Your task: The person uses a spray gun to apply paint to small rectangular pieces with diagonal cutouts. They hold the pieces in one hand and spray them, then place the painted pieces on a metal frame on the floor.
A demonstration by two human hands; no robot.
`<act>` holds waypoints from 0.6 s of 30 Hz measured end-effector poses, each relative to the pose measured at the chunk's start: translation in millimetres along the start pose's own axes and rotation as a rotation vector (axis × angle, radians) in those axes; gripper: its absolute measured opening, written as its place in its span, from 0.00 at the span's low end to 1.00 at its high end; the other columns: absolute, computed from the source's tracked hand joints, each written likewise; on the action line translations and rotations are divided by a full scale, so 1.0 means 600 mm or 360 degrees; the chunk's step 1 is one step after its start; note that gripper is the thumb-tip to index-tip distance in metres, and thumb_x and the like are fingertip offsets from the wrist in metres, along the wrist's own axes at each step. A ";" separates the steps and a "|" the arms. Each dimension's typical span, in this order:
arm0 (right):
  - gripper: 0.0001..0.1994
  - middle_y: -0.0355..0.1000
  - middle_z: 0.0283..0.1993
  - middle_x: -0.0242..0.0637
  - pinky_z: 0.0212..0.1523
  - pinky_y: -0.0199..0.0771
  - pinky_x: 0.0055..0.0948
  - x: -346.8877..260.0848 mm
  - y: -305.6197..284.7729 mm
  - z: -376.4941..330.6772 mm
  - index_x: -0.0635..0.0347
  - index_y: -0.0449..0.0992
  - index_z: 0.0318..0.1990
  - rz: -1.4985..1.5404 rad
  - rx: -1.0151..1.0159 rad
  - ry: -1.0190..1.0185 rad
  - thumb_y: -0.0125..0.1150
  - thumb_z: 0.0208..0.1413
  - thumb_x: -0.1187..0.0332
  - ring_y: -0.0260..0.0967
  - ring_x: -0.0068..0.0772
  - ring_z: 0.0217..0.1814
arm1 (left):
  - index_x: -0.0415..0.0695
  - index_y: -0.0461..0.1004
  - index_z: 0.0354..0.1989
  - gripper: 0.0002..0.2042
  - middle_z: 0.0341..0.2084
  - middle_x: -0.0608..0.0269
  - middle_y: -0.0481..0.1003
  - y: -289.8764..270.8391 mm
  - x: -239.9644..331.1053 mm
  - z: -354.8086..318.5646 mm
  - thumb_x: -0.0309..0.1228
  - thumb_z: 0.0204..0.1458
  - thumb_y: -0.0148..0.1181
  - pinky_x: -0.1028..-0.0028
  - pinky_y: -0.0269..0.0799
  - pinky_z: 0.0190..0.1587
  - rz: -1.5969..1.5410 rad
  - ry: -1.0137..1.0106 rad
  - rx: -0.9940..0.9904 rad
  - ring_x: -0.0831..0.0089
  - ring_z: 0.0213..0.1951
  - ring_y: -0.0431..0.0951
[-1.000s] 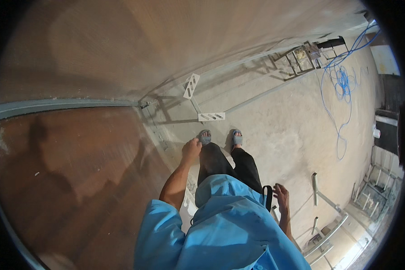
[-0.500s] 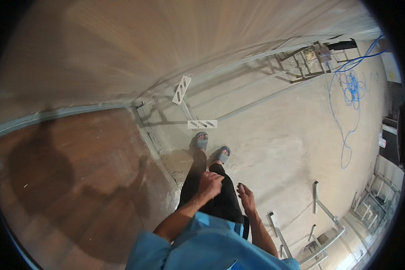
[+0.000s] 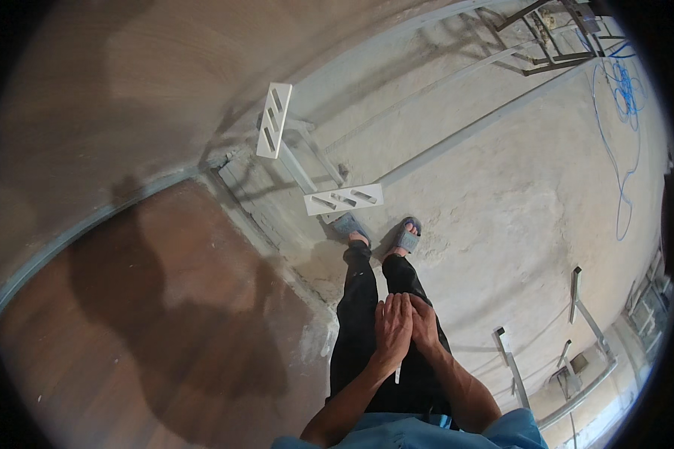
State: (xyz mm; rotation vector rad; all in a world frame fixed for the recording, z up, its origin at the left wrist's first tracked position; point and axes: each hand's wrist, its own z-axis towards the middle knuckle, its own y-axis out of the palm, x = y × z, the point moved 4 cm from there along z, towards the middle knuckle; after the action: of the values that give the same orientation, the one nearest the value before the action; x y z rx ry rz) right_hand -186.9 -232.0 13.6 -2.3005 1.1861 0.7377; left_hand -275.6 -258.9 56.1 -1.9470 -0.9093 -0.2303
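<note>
My left hand (image 3: 392, 329) and my right hand (image 3: 425, 323) meet in front of my thighs, pressed side by side. The left fingers stretch forward, close to one another. The right fingers are partly hidden against the left hand, but look extended too. I see no object between the palms, though their inner sides are out of sight. A thin pale strip (image 3: 398, 372) shows below the wrists against my black trousers (image 3: 356, 307); what it is cannot be made out. Just ahead of my grey slippers (image 3: 408, 238) is a metal frame (image 3: 298, 168) bearing two white slotted plates (image 3: 344, 200).
A brown board (image 3: 172, 299) covers the left side, bordered by a grey strip. Dark metal frames (image 3: 550, 52) stand at the far right near a tangled blue cable (image 3: 623, 90). More metal tube legs (image 3: 591, 322) rise at the near right.
My hands were apart, the left one curled; now they are together. The view has shifted, and the white plates look larger. My feet appear to have moved slightly.
</note>
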 end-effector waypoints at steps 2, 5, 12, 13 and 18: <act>0.13 0.76 0.35 0.39 0.38 0.74 0.31 0.069 0.052 0.043 0.69 0.75 0.38 0.0015 -0.0368 0.0426 0.56 0.62 0.64 0.71 0.27 0.36 | 0.30 0.63 0.60 0.24 0.55 0.40 0.69 0.017 -0.057 0.012 0.22 0.53 0.53 0.54 0.60 0.65 0.0026 -0.0122 -0.0038 0.48 0.61 0.67; 0.10 0.77 0.40 0.39 0.41 0.76 0.30 0.155 0.122 0.073 0.62 0.78 0.41 0.0522 -0.0563 0.0863 0.60 0.59 0.64 0.74 0.30 0.42 | 0.30 0.62 0.61 0.25 0.56 0.36 0.67 0.043 -0.127 0.028 0.20 0.51 0.53 0.57 0.60 0.66 -0.0066 -0.0239 -0.0150 0.46 0.61 0.67; 0.29 0.77 0.46 0.36 0.48 0.74 0.36 0.244 0.222 0.094 0.66 0.73 0.55 0.0901 -0.0270 0.1394 0.49 0.65 0.45 0.73 0.35 0.46 | 0.30 0.54 0.66 0.27 0.62 0.33 0.60 0.076 -0.208 -0.023 0.24 0.57 0.48 0.55 0.57 0.67 -0.0584 -0.0265 -0.0061 0.43 0.65 0.60; 0.34 0.76 0.48 0.36 0.50 0.74 0.36 0.243 0.239 0.102 0.66 0.70 0.58 0.1050 -0.0206 0.1416 0.46 0.65 0.40 0.72 0.33 0.46 | 0.29 0.55 0.65 0.26 0.61 0.33 0.61 0.089 -0.226 -0.025 0.23 0.57 0.47 0.55 0.59 0.66 -0.0653 -0.0401 -0.0020 0.41 0.62 0.63; 0.35 0.65 0.67 0.41 0.71 0.51 0.35 0.193 0.319 0.133 0.60 0.64 0.67 0.1197 -0.0438 0.1069 0.36 0.67 0.39 0.55 0.39 0.71 | 0.31 0.46 0.70 0.34 0.68 0.33 0.47 0.174 -0.336 0.011 0.43 0.63 0.44 0.56 0.47 0.70 -0.1236 -0.0997 -0.0179 0.42 0.69 0.50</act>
State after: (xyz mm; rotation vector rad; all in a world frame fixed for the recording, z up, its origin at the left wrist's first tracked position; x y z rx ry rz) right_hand -310.3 -354.5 -147.6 -2.3769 2.4655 0.3512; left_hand -348.5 -383.9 -118.6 -1.6897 -2.0915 -0.1078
